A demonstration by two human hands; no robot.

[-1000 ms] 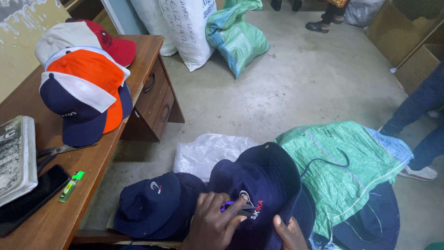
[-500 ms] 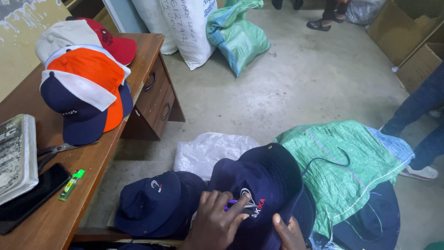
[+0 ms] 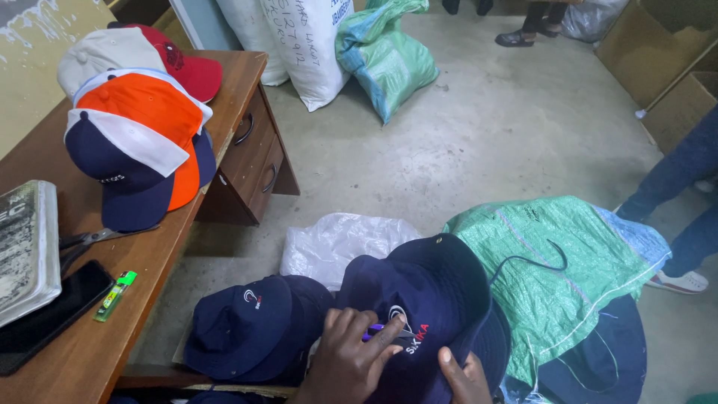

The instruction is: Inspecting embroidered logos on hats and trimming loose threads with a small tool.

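Floor: grey concrete floor (image 3: 479, 150), bearing sacks and hats.

Worktop (image 3: 142, 262): brown wood, two drawers on its side, along the left edge of view.

Sacks, far end: white woven sack (image 3: 310, 45) with dark handwriting, upright; beside it a green and blue woven sack (image 3: 385, 56), leaning. Brown cartons (image 3: 666, 67) at upper right.

Near sack: green woven sack (image 3: 553, 277), lying flat at right, a dark cord across it. Clear plastic bag (image 3: 336, 243) just left of it.

Hats: navy bucket hat (image 3: 434, 299), with a white and red embroidered emblem on its side, at bottom centre. A second navy hat (image 3: 250, 329) lies touching it on the left. On the worktop, a stack of caps (image 3: 134, 142): navy, orange, white, red.

Hands: left hand (image 3: 351, 363) bent over the navy bucket hat, fingers closed on a small purple tool (image 3: 376, 332) set against the emblem. Right hand (image 3: 464, 378) mostly out of view, thumb pressed on the hat's crown, holding it.

Small items on worktop: grey book (image 3: 26, 247), black phone (image 3: 45, 314), scissors (image 3: 93, 239), green lighter (image 3: 114, 295).
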